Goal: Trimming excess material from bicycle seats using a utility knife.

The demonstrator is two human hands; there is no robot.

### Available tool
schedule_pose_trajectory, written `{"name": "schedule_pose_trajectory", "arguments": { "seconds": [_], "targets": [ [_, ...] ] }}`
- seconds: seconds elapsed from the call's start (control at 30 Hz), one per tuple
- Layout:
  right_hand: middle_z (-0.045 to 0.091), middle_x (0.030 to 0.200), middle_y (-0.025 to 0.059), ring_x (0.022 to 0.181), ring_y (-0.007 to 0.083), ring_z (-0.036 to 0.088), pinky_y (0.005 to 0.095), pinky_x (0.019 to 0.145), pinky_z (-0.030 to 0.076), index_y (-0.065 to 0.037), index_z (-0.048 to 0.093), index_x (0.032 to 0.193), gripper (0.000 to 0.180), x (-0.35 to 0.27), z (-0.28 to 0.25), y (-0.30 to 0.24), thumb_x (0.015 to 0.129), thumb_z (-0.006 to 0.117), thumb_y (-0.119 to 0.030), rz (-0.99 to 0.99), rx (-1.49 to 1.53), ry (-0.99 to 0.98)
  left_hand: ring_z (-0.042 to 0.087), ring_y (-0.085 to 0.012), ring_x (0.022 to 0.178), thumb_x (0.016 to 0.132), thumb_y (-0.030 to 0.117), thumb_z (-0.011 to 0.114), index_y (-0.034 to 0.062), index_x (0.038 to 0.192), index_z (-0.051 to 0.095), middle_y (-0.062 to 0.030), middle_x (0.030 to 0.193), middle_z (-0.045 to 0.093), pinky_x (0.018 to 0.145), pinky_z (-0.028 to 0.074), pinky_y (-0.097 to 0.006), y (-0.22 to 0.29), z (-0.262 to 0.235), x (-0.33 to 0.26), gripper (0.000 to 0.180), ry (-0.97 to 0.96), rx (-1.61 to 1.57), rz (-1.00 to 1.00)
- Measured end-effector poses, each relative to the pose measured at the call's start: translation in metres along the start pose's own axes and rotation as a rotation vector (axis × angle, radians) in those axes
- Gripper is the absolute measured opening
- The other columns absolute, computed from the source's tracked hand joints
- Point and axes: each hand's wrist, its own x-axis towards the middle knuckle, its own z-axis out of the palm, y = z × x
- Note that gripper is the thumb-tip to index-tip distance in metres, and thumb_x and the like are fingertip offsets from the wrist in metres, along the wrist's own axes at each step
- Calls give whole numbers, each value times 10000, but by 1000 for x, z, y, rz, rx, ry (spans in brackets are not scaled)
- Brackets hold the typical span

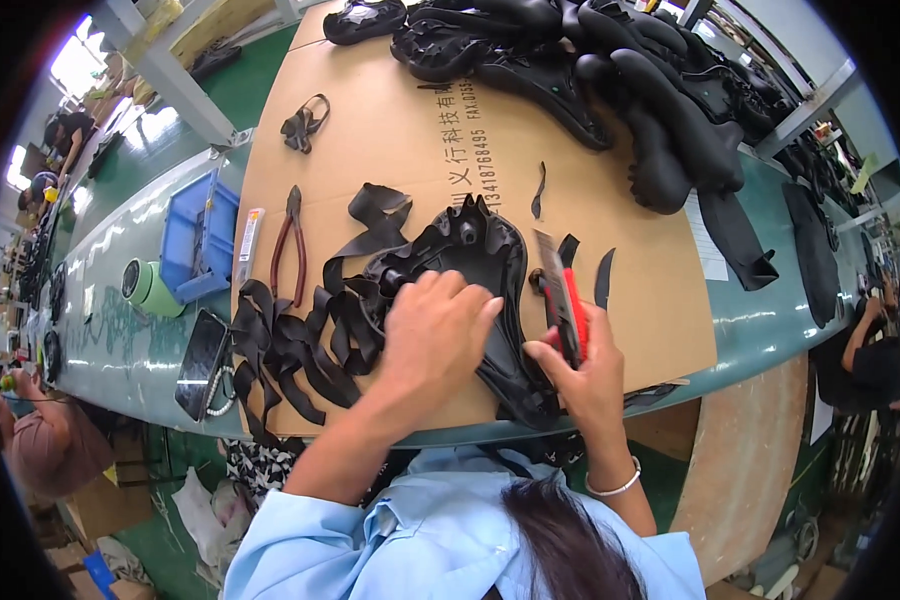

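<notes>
A black bicycle saddle (508, 285) lies underside up on the cardboard, with ragged cover edges standing up at its far end. My left hand (435, 325) is closed over the saddle's left side, its curled fingertips partly hidden. In my right hand (592, 368) is a utility knife (570, 315) with a red and dark body, its blade pointing up and away along the saddle's right edge. Loose black trimmed strips (295, 350) are heaped left of the saddle. Smaller curved black scraps (604, 278) rest to the right of the knife.
Red-handled pliers (290, 245) lie on the cardboard sheet (660, 310). Beyond it to the left are a blue bin (192, 235), a green round container (148, 290) and a phone (202, 360). More black saddles (660, 110) are piled at the far right. Other people work at both sides.
</notes>
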Motion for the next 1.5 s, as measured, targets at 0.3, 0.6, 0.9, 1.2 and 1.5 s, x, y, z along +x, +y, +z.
{"name": "schedule_pose_trajectory", "arguments": {
  "seconds": [0.3,0.6,0.9,1.2,1.5],
  "targets": [
    [630,928,226,860,423,619,480,698,501,-65,510,1131,380,18,31,9,773,635,-72,-300,-170,93,570,-281,716,806,140,641,-19,778,677,-142,737,607,674,447,-363,-7,28,3,165,-80,-408,-251],
    [631,913,209,765,416,618,474,614,488,-27,425,1191,429,14,21,10,813,623,-76,-369,-314,3,448,-97,611,769,79,693,-29,785,617,-25,704,525,572,377,-244,-12,48,-2,133,6,-608,-412],
    [596,719,116,618,304,609,399,516,483,-182,380,1424,558,-7,-10,25,913,578,-287,-465,-435,15,354,-33,606,784,-3,660,20,716,555,56,661,463,554,282,-190,-14,35,-7,127,47,-775,-457],
    [539,622,76,521,253,557,361,446,440,-256,325,1473,586,-1,-16,26,930,545,-247,-602,-476,-58,351,-27,600,777,-12,651,22,716,556,59,656,459,549,272,-185,-6,36,-7,118,86,-817,-450],
    [508,601,86,533,278,552,373,484,451,-274,389,1446,548,-7,-16,19,928,567,-282,-465,-414,-1,394,-87,581,710,-11,656,-1,665,533,2,666,440,543,327,-232,-2,36,-3,131,71,-664,-461]
  ]
}}
